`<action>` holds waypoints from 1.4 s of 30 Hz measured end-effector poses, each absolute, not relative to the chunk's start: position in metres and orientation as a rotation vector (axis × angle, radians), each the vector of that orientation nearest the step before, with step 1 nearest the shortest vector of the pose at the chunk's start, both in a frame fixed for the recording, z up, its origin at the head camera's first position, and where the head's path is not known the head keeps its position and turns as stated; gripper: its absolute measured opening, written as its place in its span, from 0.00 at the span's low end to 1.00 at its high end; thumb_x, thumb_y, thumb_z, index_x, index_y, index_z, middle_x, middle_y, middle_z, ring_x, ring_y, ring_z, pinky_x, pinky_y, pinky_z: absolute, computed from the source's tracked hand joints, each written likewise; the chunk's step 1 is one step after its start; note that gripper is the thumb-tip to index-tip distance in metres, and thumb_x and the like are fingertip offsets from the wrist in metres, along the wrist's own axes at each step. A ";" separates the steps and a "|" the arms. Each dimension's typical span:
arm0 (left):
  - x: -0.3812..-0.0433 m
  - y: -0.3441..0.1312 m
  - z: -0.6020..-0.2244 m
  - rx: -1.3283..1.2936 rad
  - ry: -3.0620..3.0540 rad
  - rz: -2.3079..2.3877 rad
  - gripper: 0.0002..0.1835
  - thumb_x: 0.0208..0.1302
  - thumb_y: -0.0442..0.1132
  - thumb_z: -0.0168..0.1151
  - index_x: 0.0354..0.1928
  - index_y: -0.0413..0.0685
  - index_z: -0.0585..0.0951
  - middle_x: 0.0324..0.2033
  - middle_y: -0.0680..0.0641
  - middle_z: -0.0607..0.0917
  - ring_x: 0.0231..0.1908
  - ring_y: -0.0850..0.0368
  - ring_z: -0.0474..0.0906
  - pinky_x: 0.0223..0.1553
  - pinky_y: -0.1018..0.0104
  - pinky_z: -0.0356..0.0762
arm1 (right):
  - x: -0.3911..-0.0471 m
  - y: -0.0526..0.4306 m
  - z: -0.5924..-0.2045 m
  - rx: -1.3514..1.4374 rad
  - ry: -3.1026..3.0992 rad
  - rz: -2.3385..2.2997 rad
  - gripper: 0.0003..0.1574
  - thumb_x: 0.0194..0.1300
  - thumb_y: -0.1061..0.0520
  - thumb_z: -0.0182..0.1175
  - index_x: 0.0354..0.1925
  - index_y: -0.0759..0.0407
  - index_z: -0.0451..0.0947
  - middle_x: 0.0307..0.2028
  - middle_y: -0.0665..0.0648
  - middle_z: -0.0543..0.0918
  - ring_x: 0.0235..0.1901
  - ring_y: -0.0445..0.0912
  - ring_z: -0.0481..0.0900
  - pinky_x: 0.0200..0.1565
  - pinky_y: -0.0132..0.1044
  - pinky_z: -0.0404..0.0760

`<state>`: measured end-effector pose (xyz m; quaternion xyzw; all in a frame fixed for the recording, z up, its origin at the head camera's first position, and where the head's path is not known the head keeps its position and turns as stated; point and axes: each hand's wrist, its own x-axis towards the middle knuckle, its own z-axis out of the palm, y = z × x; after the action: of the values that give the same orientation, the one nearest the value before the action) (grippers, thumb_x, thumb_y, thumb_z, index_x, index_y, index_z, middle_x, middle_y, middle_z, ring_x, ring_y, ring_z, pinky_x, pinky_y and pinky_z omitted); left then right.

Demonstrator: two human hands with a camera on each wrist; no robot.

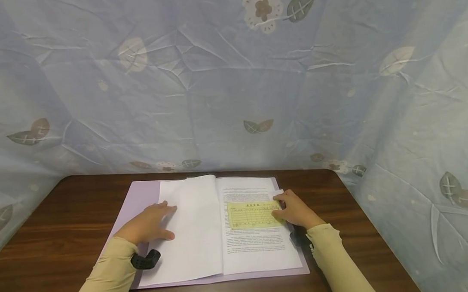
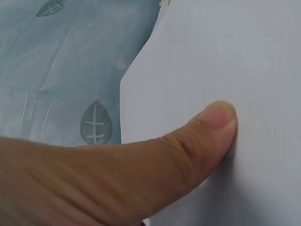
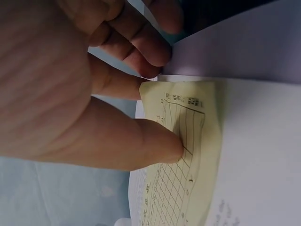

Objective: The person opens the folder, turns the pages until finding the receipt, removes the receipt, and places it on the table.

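A light purple folder (image 1: 144, 192) lies spread on the table, with white paper inside. My left hand (image 1: 149, 222) rests on the blank left page (image 1: 194, 229), fingers spread; its thumb (image 2: 218, 115) presses on white paper in the left wrist view. Over the printed right page (image 1: 257, 259) lies a yellow form slip (image 1: 250, 216) with a ruled grid. At the slip's right end, my right hand (image 1: 296, 210) pinches it, thumb on top and a finger behind its edge, as the right wrist view shows. A white paper corner (image 1: 277, 192) sticks out beside that hand.
The dark wooden table (image 1: 47, 230) extends past the folder on both sides. Behind it and to the right hangs a pale blue cloth (image 1: 217, 99) with leaf and flower prints. A black wrist strap (image 1: 146, 260) circles the left wrist.
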<state>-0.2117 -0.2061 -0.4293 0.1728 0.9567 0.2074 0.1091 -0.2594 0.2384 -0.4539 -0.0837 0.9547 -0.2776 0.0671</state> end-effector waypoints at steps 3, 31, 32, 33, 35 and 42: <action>-0.211 -0.206 -0.429 0.509 2.806 0.592 0.47 0.51 0.50 0.80 0.71 0.35 0.73 0.71 0.21 0.63 0.71 0.19 0.55 0.70 0.27 0.56 | -0.259 0.238 -0.453 -0.275 2.885 -0.819 0.36 0.64 0.53 0.72 0.65 0.68 0.76 0.49 0.60 0.73 0.43 0.50 0.72 0.43 0.42 0.74; -0.208 -0.201 -0.423 0.469 2.790 0.583 0.46 0.53 0.49 0.80 0.71 0.36 0.73 0.72 0.21 0.62 0.72 0.20 0.55 0.70 0.27 0.55 | -0.256 0.241 -0.451 -0.240 2.889 -0.999 0.04 0.66 0.59 0.68 0.32 0.54 0.83 0.33 0.51 0.80 0.34 0.45 0.76 0.36 0.38 0.75; -0.208 -0.201 -0.423 0.471 2.789 0.579 0.46 0.53 0.49 0.80 0.71 0.36 0.73 0.72 0.22 0.62 0.72 0.20 0.55 0.70 0.27 0.55 | -0.256 0.241 -0.450 -0.231 2.888 -1.015 0.04 0.67 0.58 0.68 0.33 0.54 0.83 0.32 0.51 0.80 0.33 0.45 0.76 0.36 0.38 0.75; -0.208 -0.201 -0.423 0.472 2.788 0.575 0.46 0.53 0.50 0.80 0.71 0.36 0.73 0.72 0.22 0.62 0.73 0.20 0.55 0.70 0.27 0.55 | -0.256 0.242 -0.450 -0.225 2.889 -1.031 0.04 0.66 0.58 0.68 0.34 0.55 0.83 0.32 0.51 0.80 0.33 0.45 0.76 0.35 0.38 0.75; -0.209 -0.202 -0.424 0.466 2.786 0.568 0.46 0.54 0.50 0.79 0.72 0.37 0.72 0.73 0.22 0.61 0.73 0.20 0.54 0.70 0.27 0.55 | -0.257 0.242 -0.450 -0.218 2.894 -1.046 0.04 0.66 0.57 0.69 0.35 0.56 0.84 0.31 0.51 0.80 0.33 0.45 0.76 0.35 0.38 0.74; -0.211 -0.206 -0.426 0.508 2.785 0.566 0.47 0.55 0.52 0.78 0.72 0.35 0.72 0.72 0.20 0.61 0.72 0.19 0.54 0.70 0.26 0.55 | -0.258 0.246 -0.446 -0.215 2.914 -1.112 0.05 0.69 0.56 0.68 0.41 0.55 0.88 0.34 0.51 0.83 0.34 0.46 0.77 0.35 0.38 0.76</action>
<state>-0.2115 -0.2057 -0.4264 0.1746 0.9568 0.1945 0.1271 -0.2575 0.2462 -0.4465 -0.0688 0.9321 -0.3555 0.0077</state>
